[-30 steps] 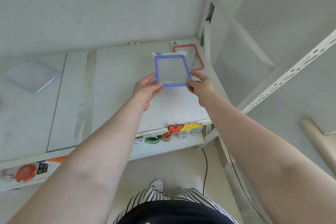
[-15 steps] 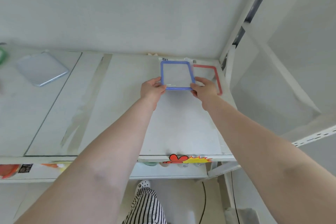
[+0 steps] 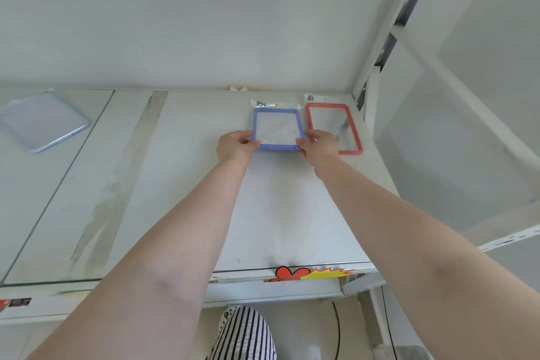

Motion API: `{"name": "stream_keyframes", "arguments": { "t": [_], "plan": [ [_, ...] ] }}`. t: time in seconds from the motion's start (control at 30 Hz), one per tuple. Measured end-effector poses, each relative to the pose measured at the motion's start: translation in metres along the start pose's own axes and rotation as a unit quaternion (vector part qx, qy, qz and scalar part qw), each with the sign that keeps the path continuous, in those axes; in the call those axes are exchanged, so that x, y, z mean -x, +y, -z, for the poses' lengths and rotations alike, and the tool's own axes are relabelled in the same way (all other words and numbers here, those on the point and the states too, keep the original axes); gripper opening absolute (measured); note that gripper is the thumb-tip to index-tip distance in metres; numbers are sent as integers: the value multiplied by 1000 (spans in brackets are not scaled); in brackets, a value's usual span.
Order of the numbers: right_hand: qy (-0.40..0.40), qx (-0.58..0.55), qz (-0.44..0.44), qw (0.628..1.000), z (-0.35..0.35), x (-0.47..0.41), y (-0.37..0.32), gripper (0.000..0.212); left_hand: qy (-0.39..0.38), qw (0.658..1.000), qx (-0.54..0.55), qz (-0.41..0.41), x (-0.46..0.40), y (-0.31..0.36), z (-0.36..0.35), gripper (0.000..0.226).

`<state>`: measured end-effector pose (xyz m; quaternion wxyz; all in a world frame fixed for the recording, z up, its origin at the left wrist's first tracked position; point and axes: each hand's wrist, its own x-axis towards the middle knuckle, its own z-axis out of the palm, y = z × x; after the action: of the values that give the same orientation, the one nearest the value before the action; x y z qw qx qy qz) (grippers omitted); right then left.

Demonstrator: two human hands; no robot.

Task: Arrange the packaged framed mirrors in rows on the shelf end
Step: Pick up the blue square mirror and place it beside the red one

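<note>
Both hands pinch the near corners of the blue-framed mirror (image 3: pixel 277 129): the left hand (image 3: pixel 236 147) grips the near-left corner, thumb on top of the frame, and the right hand (image 3: pixel 319 145) grips the near-right corner the same way. In the head view, the only one given, the packaged mirror sits at the back of the white shelf (image 3: pixel 280 213), close to the rear wall, its far edge with the barcoded header flap pointing away from the person. Just beside it, to the right, lies the red-framed mirror (image 3: pixel 333 127) in the shelf's end corner; the right hand overlaps its near-left part. Whether the blue frame lies fully flat or is tipped up at the near edge cannot be told. A pale blue tray-like item (image 3: pixel 43 123) lies well apart at the far left.

To finish the placement well, the person would likely lower the near edge flat, keep the blue frame parallel to the red one with their far edges level, and release without nudging the neighbour.

Compared with half a second ago, the blue mirror has gone further back and lower, and now sits alongside the red one rather than partly in front of it.
</note>
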<state>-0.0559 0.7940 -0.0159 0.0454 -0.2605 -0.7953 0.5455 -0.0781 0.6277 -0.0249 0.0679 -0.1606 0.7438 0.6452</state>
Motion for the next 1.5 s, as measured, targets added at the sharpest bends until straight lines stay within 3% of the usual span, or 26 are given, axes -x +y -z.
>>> {"name": "stream_keyframes", "arguments": {
  "t": [0.13, 0.27, 0.37, 0.5, 0.6, 0.77, 1.5],
  "plan": [
    [34, 164, 56, 984, 14, 2, 3, 35, 15, 997, -63, -33, -1, -3, -1, 36],
    [111, 223, 50, 967, 37, -10, 19, 31, 28, 983, -165, -69, -5, -10, -3, 44],
    [160, 283, 33, 945, 47, -19, 30, 47, 40, 967, -232, -100, -7, -15, -12, 66],
    [160, 282, -7, 946, 50, -28, 42, 81, 1, 933, -329, -145, -11, -17, -32, 93],
    [165, 283, -12, 945, 47, -37, 51, 95, -4, 919, -367, -145, -13, -18, -43, 104],
    [144, 307, -13, 941, 51, -42, 58, 105, 23, 912, -379, -154, -10, -19, -49, 103],
    [140, 301, -2, 943, 60, -30, 54, 101, 8, 922, -367, -124, -6, -12, -51, 106]
  ]
}}
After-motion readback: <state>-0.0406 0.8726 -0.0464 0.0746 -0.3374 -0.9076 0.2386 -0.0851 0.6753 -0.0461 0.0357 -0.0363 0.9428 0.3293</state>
